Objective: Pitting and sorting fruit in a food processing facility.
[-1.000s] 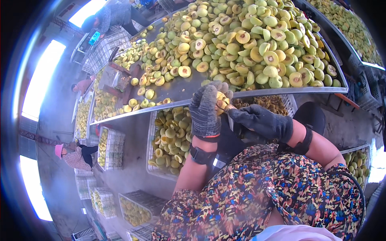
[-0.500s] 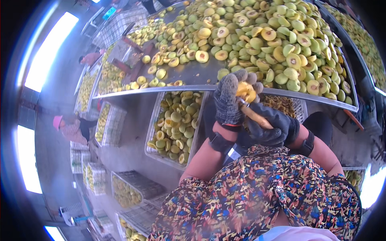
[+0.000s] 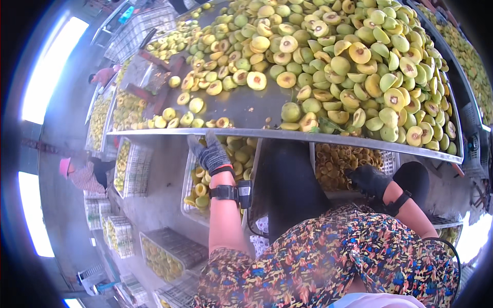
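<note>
My left hand (image 3: 209, 155), in a grey knit glove, is over a crate (image 3: 185, 197) of fruit halves beside the tabletop's near edge. Its fingers are spread, and I see nothing in them. My right hand (image 3: 371, 180), in a dark glove, hangs low over another crate (image 3: 393, 163) that holds brownish pits or scraps (image 3: 341, 161). Those fingers are curled, and what they hold, if anything, is hidden. Green-yellow halved stone fruit (image 3: 380, 82) lies heaped on the metal table (image 3: 246, 108), many halves showing brown centres.
The table's raised metal rim (image 3: 287, 135) runs across in front of me, above my knees. Dark red bars (image 3: 154, 84) stand at its left. Stacked crates (image 3: 167, 251) of fruit stand on the floor to the left, near a person in a pink hat (image 3: 84, 174).
My hands have parted. The left has moved left to the fruit crate, and the yellow fruit piece is gone from it. The right has dropped lower; its wooden-handled tool is out of sight.
</note>
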`<state>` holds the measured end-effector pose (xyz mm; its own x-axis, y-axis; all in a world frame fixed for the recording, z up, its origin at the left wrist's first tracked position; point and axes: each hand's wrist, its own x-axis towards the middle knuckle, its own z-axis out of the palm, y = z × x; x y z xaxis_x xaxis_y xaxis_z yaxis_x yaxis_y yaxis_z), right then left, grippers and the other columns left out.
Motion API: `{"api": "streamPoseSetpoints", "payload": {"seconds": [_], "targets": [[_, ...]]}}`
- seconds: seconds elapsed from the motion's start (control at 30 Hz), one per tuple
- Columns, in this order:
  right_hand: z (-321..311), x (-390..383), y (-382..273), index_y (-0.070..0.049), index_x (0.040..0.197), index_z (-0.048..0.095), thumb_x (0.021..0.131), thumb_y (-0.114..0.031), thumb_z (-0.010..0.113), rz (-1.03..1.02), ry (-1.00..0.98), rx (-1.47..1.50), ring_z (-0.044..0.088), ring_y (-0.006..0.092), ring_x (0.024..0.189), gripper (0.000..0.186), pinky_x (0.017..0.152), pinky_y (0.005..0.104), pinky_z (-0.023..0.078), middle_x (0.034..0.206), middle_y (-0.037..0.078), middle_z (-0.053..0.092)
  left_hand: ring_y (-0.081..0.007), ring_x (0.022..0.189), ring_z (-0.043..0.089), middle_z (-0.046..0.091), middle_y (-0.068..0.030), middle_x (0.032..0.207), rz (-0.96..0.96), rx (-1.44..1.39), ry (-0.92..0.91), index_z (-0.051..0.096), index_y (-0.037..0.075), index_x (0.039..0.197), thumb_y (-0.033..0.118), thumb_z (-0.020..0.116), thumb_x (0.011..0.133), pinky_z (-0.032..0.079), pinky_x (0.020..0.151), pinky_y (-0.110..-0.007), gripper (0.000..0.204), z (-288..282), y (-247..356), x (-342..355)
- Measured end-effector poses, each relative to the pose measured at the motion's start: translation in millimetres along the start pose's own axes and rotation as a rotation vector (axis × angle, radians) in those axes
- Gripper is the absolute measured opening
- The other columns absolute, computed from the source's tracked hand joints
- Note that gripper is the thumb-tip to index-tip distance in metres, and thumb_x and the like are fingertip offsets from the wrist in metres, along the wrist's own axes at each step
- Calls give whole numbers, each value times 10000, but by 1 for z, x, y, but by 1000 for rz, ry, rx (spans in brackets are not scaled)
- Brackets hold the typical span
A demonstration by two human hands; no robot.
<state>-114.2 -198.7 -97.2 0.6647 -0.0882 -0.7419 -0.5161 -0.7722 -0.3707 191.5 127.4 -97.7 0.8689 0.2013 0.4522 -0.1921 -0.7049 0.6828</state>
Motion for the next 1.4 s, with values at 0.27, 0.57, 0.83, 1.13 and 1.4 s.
{"api": "streamPoseSetpoints", "payload": {"seconds": [0.27, 0.57, 0.83, 1.13, 1.4], "targets": [[-39, -28, -65, -59, 963, 694, 954, -522, 440, -321, 310, 16, 661, 260, 645, 528, 636, 376, 513, 690, 122, 663, -319, 1115, 587, 621, -187, 1191, 107, 428, -742, 572, 12, 1217, 392, 643, 838, 469, 951, -393, 541, 106, 100, 98], [-47, -54, -51, -76, 1064, 651, 1007, -355, 447, -855, 415, -169, 642, 192, 670, 350, 640, 327, 516, 835, 105, 651, -243, 969, 631, 639, -76, 1072, -49, -599, -1015, 603, 66, 1155, 205, 760, 754, 537, 826, -349, 452, 50, 112, 34], [-65, -85, -116, -36, 1113, 608, 977, -308, 551, -834, 348, 662, 548, 96, 664, 308, 620, 293, 468, 733, 43, 566, -323, 1020, 609, 603, -151, 1112, -904, -1747, -833, 527, 44, 1209, 137, 632, 810, 522, 897, -496, 424, -55, 183, -74], [-51, -113, -123, -40, 1153, 614, 975, -388, 529, -665, 705, 196, 658, 305, 756, 401, 700, 382, 508, 825, 169, 663, -349, 1055, 594, 576, -168, 1186, -480, -1643, -995, 415, 118, 1383, 496, 576, 910, 502, 931, -473, 627, -75, 188, -113], [-30, -116, -135, -81, 1152, 589, 947, -398, 558, -781, 850, 170, 648, 375, 701, 378, 629, 432, 518, 759, 169, 644, -315, 964, 616, 618, -137, 1097, -789, -1742, -983, 556, 75, 1202, 607, 464, 923, 528, 834, -463, 608, -93, 206, -123]]}}
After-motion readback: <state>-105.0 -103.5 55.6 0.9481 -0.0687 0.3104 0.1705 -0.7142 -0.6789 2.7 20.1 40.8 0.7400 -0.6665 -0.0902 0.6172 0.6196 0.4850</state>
